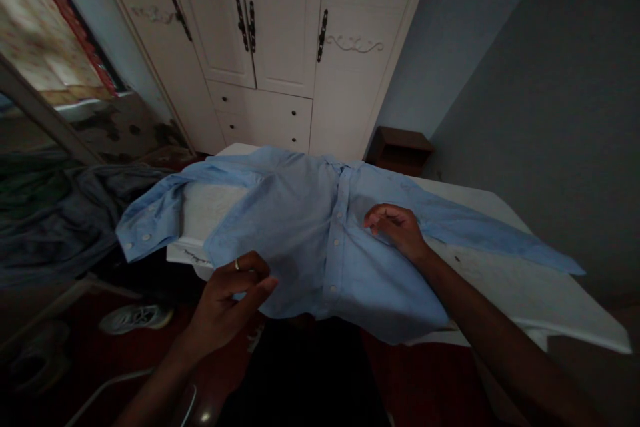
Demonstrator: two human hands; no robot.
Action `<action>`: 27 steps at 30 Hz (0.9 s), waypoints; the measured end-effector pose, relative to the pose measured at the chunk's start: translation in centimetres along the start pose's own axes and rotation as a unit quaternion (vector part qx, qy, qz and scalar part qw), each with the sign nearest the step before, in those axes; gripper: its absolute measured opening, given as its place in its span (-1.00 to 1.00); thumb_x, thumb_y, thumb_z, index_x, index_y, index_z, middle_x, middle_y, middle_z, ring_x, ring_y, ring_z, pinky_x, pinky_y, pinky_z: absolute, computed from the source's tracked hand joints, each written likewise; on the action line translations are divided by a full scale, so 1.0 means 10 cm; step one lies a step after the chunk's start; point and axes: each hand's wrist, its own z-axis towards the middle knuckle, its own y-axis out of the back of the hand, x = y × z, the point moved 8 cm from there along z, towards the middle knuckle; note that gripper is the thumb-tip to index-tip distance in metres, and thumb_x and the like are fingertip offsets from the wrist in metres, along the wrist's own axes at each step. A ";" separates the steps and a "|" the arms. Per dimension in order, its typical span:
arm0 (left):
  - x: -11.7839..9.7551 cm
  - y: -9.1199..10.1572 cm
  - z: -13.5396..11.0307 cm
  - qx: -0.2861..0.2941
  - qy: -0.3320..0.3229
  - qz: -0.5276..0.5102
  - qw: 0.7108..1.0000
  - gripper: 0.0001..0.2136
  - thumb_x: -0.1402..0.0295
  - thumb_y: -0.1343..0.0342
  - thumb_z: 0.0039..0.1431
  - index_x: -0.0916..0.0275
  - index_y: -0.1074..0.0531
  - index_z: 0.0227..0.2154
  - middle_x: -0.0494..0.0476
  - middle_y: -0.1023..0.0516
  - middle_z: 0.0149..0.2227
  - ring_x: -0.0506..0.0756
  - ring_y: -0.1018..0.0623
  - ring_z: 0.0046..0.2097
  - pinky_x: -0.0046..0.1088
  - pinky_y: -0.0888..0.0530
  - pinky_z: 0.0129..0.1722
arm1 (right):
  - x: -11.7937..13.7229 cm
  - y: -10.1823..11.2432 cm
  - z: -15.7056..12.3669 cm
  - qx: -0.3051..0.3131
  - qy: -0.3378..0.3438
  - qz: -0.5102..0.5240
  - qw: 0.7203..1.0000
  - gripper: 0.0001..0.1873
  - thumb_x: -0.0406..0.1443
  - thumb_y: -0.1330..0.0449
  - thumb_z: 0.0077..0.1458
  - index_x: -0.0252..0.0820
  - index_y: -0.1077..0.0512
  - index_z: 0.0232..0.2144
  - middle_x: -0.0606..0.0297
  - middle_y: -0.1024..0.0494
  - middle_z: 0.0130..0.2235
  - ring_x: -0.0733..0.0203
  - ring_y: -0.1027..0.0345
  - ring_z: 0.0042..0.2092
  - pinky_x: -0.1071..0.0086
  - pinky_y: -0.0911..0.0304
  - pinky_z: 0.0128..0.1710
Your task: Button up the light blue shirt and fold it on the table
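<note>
A light blue button-up shirt [295, 227] lies spread front side up, its collar at the far side and its hem toward me. White buttons run down its placket. One sleeve bends out to the left and its cuff hangs past the board; the other stretches to the right. Over the left side edge near the hem is my left hand [230, 293], a ring on one finger, its fingers loosely bent with a gap to the thumb. My right hand [397, 230] hovers above the shirt's right front, half curled, with nothing visible in it.
Under the shirt is a white tabletop [485, 273]. Behind stands a white wardrobe [280, 20] with dark handles, with a small brown cabinet [403, 150] beside it. Dark clothes [95, 213] are piled at left. A shoe [135, 318] lies on the red floor.
</note>
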 end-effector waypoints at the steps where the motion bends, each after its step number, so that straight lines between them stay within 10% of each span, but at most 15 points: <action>1: -0.02 0.01 -0.06 0.004 -0.009 0.003 1.000 -0.66 0.51 -0.08 0.17 0.27 -0.26 -0.71 0.00 -0.40 -0.49 -0.07 -0.42 -0.46 -0.55 -0.37 -0.47 | 0.06 0.01 -0.10 0.004 0.001 -0.005 1.000 -0.65 -0.05 -0.21 0.11 -0.17 -0.51 -0.51 0.29 -0.52 -0.50 0.30 -0.30 -0.50 0.41 -0.24 -0.45; 4: 0.04 0.05 -0.24 0.002 0.023 0.015 1.000 -0.89 0.44 -0.25 0.05 0.12 -0.51 -0.34 0.06 -0.53 -0.24 0.04 -0.54 -0.24 -0.49 -0.49 -0.33 | 0.20 0.01 -0.47 0.037 0.009 -0.013 0.999 -0.61 -0.09 -0.10 0.22 -0.17 -0.51 -0.51 0.25 -0.51 -0.47 0.24 -0.37 -0.42 0.36 -0.26 -0.37; 8: 0.28 0.16 -0.45 -0.060 0.118 0.021 0.991 -0.23 0.30 -0.28 0.03 -0.04 -0.04 0.27 0.20 -0.42 0.08 0.12 -0.52 -0.06 -0.32 -0.54 -0.15 | 0.26 0.15 -1.05 0.031 0.024 -0.005 0.999 -0.62 -0.14 -0.06 0.26 -0.16 -0.51 -0.49 0.22 -0.52 -0.46 0.17 -0.40 -0.33 0.30 -0.29 -0.28; 15: 0.66 0.47 -0.58 -0.184 0.225 0.237 0.927 -0.49 -0.01 -0.17 0.03 0.16 -0.39 -0.01 0.16 -0.48 -0.07 0.16 -0.51 -0.19 -0.26 -0.51 -0.21 | -0.06 0.46 -2.03 -0.096 -0.105 -0.040 0.989 -0.60 -0.08 -0.07 0.22 -0.15 -0.49 -0.52 0.24 -0.50 -0.49 0.17 -0.40 -0.38 0.34 -0.31 -0.36; 20: 0.92 0.55 -0.86 -0.281 0.379 0.203 0.858 -0.41 -0.09 -0.19 -0.09 0.26 -0.40 -0.11 0.23 -0.49 -0.08 0.21 -0.52 -0.20 -0.20 -0.49 -0.20 | -0.45 0.45 -2.49 -0.150 -0.282 -0.083 0.944 -0.57 0.06 -0.14 0.09 -0.17 -0.52 -0.36 0.19 -0.57 -0.40 0.10 -0.45 -0.38 0.29 -0.39 -0.38; 27: 1.38 0.39 -1.16 -0.244 0.452 0.160 0.843 -0.38 -0.08 -0.24 -0.18 0.29 -0.35 -0.15 0.26 -0.47 -0.10 0.21 -0.53 -0.23 -0.18 -0.48 -0.18 | -0.65 0.42 -2.56 -0.217 -0.286 -0.139 0.923 -0.42 0.07 -0.24 -0.03 -0.20 -0.49 -0.09 0.01 -0.57 -0.04 -0.10 -0.46 -0.02 0.09 -0.36 -0.03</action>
